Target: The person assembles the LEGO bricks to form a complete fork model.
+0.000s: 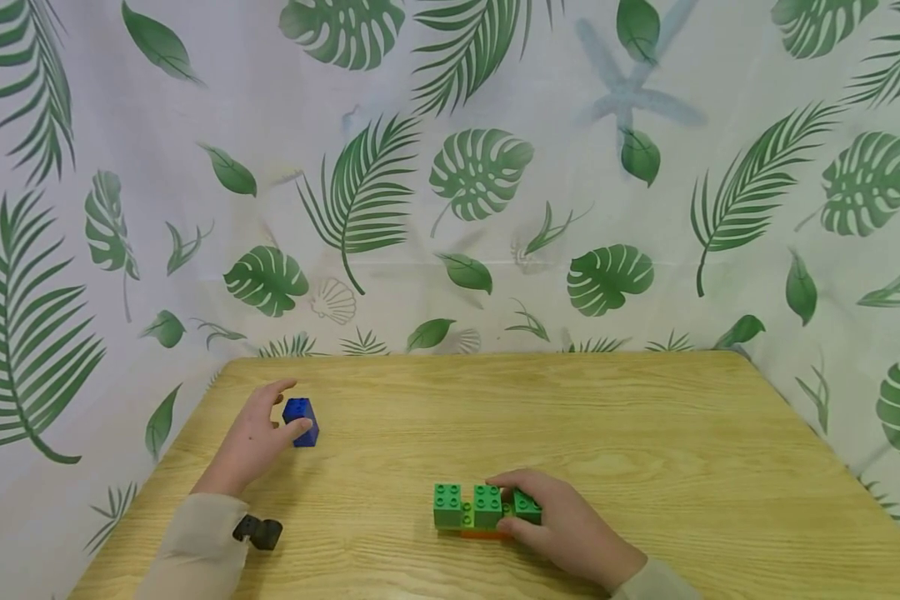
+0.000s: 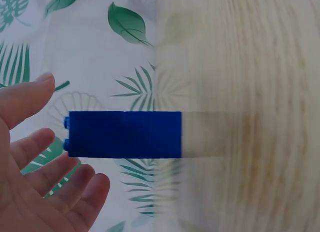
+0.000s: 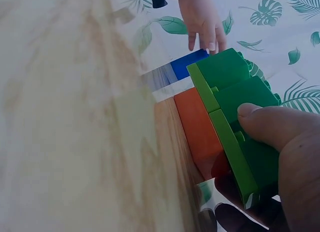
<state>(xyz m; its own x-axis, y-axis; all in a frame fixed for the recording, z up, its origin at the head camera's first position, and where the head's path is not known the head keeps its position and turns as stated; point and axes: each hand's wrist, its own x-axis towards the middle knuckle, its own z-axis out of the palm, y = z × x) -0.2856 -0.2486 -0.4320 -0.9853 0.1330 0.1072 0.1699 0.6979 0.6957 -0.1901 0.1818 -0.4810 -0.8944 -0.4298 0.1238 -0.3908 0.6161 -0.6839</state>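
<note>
A tall blue toy brick (image 1: 300, 410) with studs on top stands upright at the left of the table. Beside it is my left hand (image 1: 251, 437), fingers spread and relaxed; the thumb overlaps the brick in the head view, while the left wrist view shows a gap between palm and brick (image 2: 125, 134). My right hand (image 1: 573, 529) grips a toy brick assembly (image 1: 487, 504) by its right part, thumb on a green brick. This assembly has three green studded bricks on light green plates (image 3: 227, 152), with an orange brick (image 3: 197, 127) underneath.
The wooden table (image 1: 532, 417) carries both brick pieces. White cloth (image 1: 390, 308) with leaf prints hangs behind the table and along its sides. A small black device (image 1: 258, 532) sits at the left sleeve cuff (image 1: 202, 542).
</note>
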